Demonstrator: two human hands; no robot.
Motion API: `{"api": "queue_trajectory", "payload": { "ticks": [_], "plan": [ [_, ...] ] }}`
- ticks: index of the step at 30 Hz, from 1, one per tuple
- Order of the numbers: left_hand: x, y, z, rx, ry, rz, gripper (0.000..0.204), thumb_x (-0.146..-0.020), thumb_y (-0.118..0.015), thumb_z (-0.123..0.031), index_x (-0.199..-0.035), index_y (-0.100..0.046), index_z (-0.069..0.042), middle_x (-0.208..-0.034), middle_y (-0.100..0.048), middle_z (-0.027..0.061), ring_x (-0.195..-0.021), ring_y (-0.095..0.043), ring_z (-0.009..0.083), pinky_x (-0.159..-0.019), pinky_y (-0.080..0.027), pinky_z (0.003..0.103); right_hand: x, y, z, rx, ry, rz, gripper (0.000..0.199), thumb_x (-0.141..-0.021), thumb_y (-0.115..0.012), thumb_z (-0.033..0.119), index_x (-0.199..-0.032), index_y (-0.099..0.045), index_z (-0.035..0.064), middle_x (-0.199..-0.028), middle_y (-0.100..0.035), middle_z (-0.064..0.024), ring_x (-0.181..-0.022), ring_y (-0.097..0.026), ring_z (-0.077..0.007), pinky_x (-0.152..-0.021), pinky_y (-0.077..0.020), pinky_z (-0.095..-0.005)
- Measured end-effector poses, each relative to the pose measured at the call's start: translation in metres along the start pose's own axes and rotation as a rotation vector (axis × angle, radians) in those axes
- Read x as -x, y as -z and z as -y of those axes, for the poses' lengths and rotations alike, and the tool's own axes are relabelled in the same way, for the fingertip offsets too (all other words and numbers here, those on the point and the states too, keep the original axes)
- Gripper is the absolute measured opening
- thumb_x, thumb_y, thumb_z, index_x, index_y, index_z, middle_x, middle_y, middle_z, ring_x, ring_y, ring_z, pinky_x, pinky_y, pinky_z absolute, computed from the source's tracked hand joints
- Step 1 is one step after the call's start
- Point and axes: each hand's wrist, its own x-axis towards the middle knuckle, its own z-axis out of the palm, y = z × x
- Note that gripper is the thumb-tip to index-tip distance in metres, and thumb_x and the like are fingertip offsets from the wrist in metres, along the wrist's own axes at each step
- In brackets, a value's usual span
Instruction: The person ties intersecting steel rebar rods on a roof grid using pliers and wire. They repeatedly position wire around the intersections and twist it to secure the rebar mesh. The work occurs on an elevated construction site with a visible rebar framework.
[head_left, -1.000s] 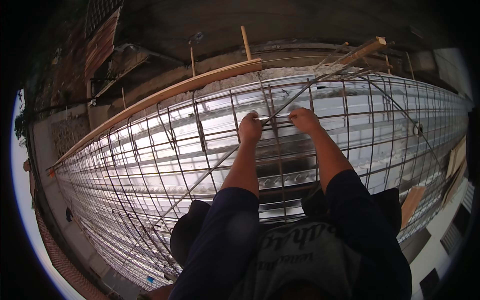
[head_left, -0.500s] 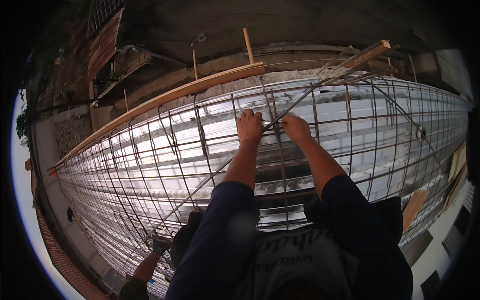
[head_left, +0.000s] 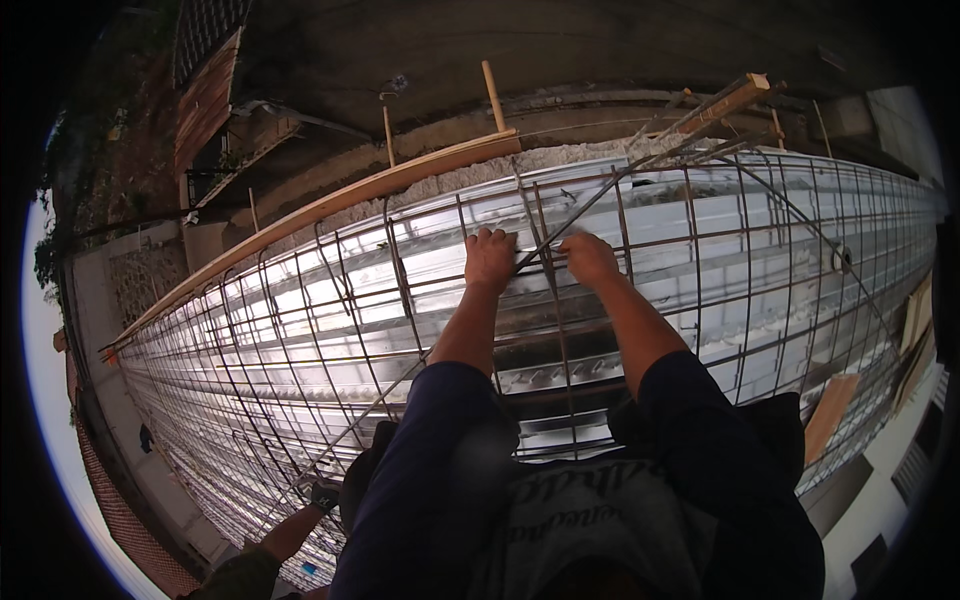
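My left hand (head_left: 490, 258) is closed over a steel bar of the rebar grid (head_left: 450, 289), fingers curled down beside a crossing. Just to its right my right hand (head_left: 590, 260) is pinched at the same crossing; whatever its fingertips hold is too small or hidden. Between the hands runs a diagonal steel rod (head_left: 580, 212), lying across the grid from lower left to upper right. Underneath is shiny corrugated metal decking (head_left: 450, 328).
At lower left a co-worker's gloved hand (head_left: 325, 495) is by the rod's lower part. A long wooden board (head_left: 330, 203) edges the far side, with upright stakes (head_left: 493, 95) beyond. Loose planks (head_left: 829, 417) lie at right. The ground past the edge looks lower.
Both hands stay at the crossing, shifted slightly left and down in the picture. The co-worker's forearm at lower left has swung and shows more sleeve.
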Motion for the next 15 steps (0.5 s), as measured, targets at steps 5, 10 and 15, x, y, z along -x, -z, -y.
{"api": "queue_trajectory", "payload": {
  "ticks": [5, 10, 15],
  "plan": [
    [0.004, -0.006, -0.001, -0.063, -0.008, -0.015, 0.022, -0.085, -0.055, -0.026, -0.099, -0.062, -0.01, -0.094, -0.062, 0.0079, -0.097, -0.054, 0.0276, -0.085, -0.04, 0.043, 0.0, 0.002, 0.001, -0.029, -0.075, 0.041, 0.02, -0.079, -0.056, 0.012, -0.095, -0.068, 0.0104, -0.099, -0.066, -0.0118, -0.097, -0.062, -0.0296, -0.084, -0.0482, -0.0419],
    [-0.006, 0.004, 0.001, 0.023, 0.094, 0.253, 0.027, -0.085, -0.056, -0.03, -0.101, -0.061, -0.009, -0.098, -0.064, 0.0116, -0.097, -0.06, 0.0302, -0.082, -0.045, 0.046, -0.004, 0.004, -0.01, 0.039, -0.14, 0.033, 0.017, -0.078, -0.062, 0.023, -0.085, -0.068, 0.0089, -0.09, -0.067, -0.0143, -0.09, -0.064, -0.0314, -0.082, -0.0498, -0.0403],
    [-0.015, 0.026, 0.005, 0.156, 0.011, 0.404, 0.027, -0.086, -0.054, -0.03, -0.099, -0.064, -0.008, -0.099, -0.066, 0.0134, -0.097, -0.062, 0.0319, -0.08, -0.05, 0.047, -0.014, 0.003, -0.029, 0.019, -0.128, 0.066, 0.019, -0.077, -0.063, 0.024, -0.081, -0.07, 0.0065, -0.088, -0.068, -0.0158, -0.087, -0.065, -0.0321, -0.08, -0.0511, -0.0395]
  ]
}}
